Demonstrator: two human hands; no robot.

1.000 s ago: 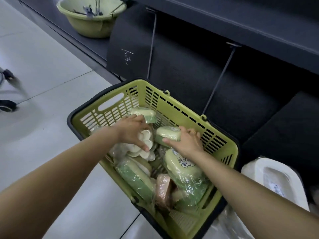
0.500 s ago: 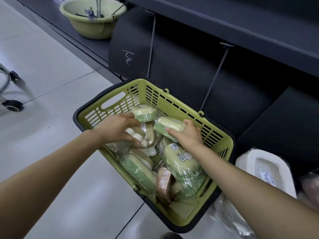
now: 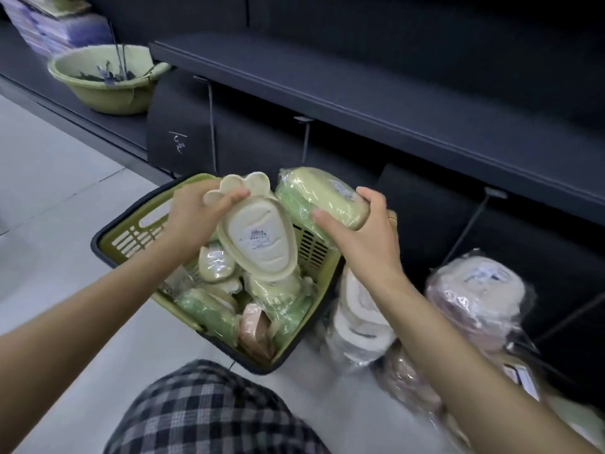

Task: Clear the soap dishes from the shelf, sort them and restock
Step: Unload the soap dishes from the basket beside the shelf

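- Checked cloth (image 3: 209, 411) lies nearest at the bottom edge, seemingly the person's knee, which suggests a crouch beside the goods for easy reach.
- Shrink-wrapped white soap dishes (image 3: 355, 326) and a pinkish wrapped bundle (image 3: 478, 290) sit on the floor to the right, apart from the basket; I judge these to be piles already sorted by colour.
- Olive plastic shopping basket (image 3: 131, 231) rests on the floor against the shelving, and it holds wrapped green, cream and pink soap dishes in a loose heap.
- Left hand (image 3: 193, 217) holds a cream carrot-shaped soap dish (image 3: 258, 244) above the basket, fingers pinching its leafy top; the underside faces up, probably to check its white label, whose print is too small to read.
- Right hand (image 3: 360, 237) grips a film-wrapped green lidded soap dish (image 3: 320, 198), fingers curled round its end; it has a sticker that is blurred.
- Dark panel (image 3: 178, 136) behind the basket bears a white chalky scribble I cannot read.
- Empty dark shelf (image 3: 360, 86) above awaits restocking; a green basin (image 3: 104, 83) sits on the low shelf at far left.
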